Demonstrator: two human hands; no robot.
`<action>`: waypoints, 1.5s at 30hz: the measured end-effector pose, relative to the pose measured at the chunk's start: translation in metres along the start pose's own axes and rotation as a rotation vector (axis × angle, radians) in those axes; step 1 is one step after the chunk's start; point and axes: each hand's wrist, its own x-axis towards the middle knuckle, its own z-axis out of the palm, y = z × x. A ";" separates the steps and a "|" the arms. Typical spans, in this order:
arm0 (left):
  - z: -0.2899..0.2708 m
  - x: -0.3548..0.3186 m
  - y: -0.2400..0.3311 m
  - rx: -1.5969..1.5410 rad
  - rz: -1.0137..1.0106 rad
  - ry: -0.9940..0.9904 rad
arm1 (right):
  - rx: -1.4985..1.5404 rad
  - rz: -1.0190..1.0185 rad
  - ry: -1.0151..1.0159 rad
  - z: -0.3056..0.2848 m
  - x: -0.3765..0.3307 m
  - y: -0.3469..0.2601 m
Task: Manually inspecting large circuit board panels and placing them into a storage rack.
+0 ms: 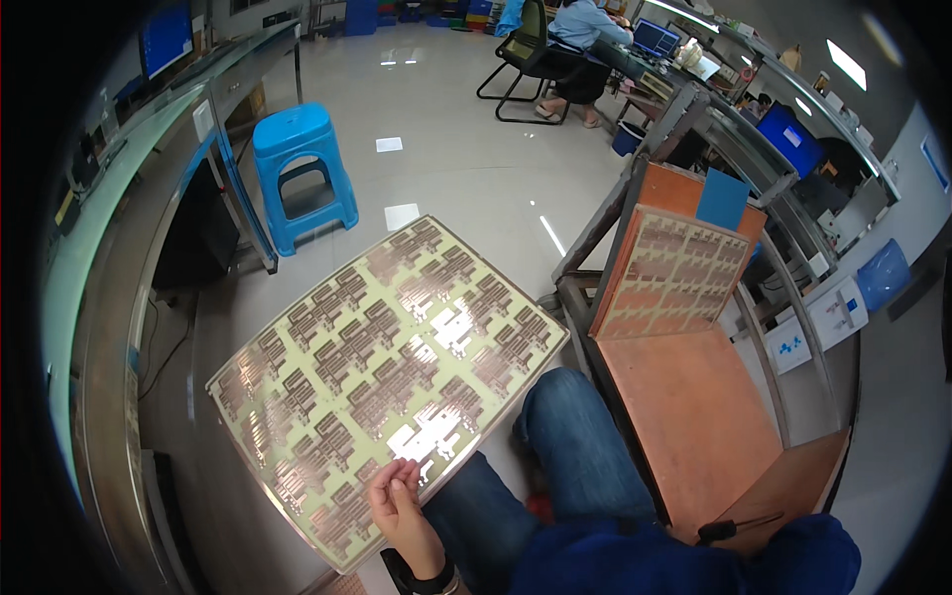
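Copper-on-yellow panel point(387, 382), thin and broad, pinched at its near edge by the left hand point(397, 496): thumb over the top face, fingers curled under, closed on the rim. Held tilted over the lap, above the knees point(565, 436) and the grey floor point(446, 169), its far corner reaching toward the blue stool point(302, 174). Right hand not in view, so no telling its state.

Probably light but floppy for its span; gripped from one edge only, likely to sag or bow, and to swing if moved fast. Glossy copper traces look easy to scratch or smudge, so better taken by the bare yellow margin than by the pattern. Edges probably sharp and thin; a second hold on the opposite edge would steady it.

Right of the panel, a slanted rack point(694, 397) of orange-brown boards, with a second patterned panel point(669, 273) leaning at its back and a blue sheet point(722, 198) above that. Left of the panel, a long bench point(119, 248). Beyond the panel, far off, a seated person point(585, 40) at a desk.
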 end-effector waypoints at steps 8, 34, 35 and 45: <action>0.002 -0.009 -0.003 0.196 0.052 -0.028 | 0.095 0.803 -0.523 -0.038 -0.011 -0.207; 0.001 -0.010 -0.010 0.280 0.129 -0.025 | 0.074 0.818 -0.639 -0.075 0.043 -0.320; 0.001 -0.010 -0.010 0.283 0.125 -0.023 | 0.065 0.813 -0.651 -0.076 0.042 -0.318; 0.002 -0.033 -0.002 0.399 0.107 -0.233 | 0.564 0.443 -0.392 -0.138 0.150 -0.531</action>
